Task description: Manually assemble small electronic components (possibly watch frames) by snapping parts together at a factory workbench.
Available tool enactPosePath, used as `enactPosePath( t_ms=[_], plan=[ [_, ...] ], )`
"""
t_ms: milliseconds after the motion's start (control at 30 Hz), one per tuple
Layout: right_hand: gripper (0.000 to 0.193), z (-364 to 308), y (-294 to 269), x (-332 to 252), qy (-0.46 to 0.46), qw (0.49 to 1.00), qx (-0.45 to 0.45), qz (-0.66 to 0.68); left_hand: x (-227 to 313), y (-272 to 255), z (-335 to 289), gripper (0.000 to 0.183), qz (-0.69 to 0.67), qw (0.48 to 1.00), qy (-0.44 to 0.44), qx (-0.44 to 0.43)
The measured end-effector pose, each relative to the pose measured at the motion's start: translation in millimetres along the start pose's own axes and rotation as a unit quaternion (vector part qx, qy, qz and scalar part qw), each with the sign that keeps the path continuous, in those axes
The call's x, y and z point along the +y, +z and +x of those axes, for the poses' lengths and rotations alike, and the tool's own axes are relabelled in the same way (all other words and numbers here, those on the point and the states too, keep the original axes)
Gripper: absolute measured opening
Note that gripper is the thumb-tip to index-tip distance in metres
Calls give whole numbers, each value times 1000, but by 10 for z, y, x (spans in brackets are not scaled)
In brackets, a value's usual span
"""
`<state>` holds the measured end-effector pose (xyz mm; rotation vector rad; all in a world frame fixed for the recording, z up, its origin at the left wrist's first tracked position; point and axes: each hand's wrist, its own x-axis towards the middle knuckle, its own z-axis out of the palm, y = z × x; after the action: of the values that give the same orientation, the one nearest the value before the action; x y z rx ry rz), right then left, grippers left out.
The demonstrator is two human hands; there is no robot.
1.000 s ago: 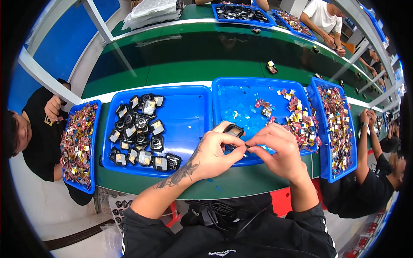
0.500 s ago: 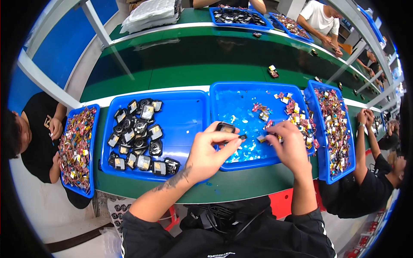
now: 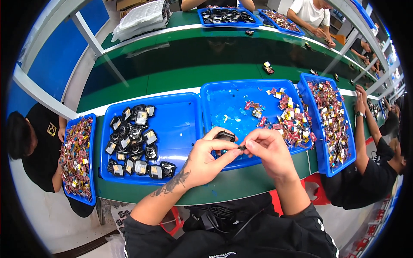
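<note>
My left hand (image 3: 208,157) is closed around a small squarish black casing (image 3: 225,136) with a dark, glossy face, like a watch case. A small dark piece (image 3: 241,148) sticks out past my left thumb tip. My right hand (image 3: 267,152) meets it there, with thumb and forefinger pinched on that piece; whether it is joined to the casing is hidden by the fingers. Both hands are over the near edge of the middle blue tray (image 3: 215,86). Similar black casings (image 3: 135,133) lie piled in the blue tray (image 3: 189,103) to the left.
Small circuit boards with yellow and white parts (image 3: 292,118) lie heaped in the middle tray's right side. Narrow blue trays of such parts stand at far right (image 3: 320,142) and far left (image 3: 92,159). Beyond runs a green conveyor belt (image 3: 180,73). Other people sit on both sides and opposite.
My right hand has left the circuit boards and moved left to my left hand, pinching the small dark piece. My left hand keeps the casing. The whole view has shifted slightly.
</note>
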<state>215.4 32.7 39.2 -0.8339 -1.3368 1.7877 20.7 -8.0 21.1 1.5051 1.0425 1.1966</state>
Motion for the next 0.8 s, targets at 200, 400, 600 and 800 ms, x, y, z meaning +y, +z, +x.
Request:
enactPosePath(
  t_ms=[200, 400, 600, 800],
  plan=[
    [14, 149, -50, 40, 47, 997, -51, 37, 6, -8, 5, 14, 16, 1000, 6, -5],
    [24, 288, 107, 161, -255, 811, 147, -505, -84, 18, -16, 16, -35, 998, -40, 42],
    [30, 162, 110, 24, -176, 890, 140, -396, -24, 12, 12, 18, -154, 980, -75, 97],
    [10, 191, 149, 9, -213, 933, 137, -256, -45, -2, 36, 18, -234, 957, -131, 109]
  ],
)
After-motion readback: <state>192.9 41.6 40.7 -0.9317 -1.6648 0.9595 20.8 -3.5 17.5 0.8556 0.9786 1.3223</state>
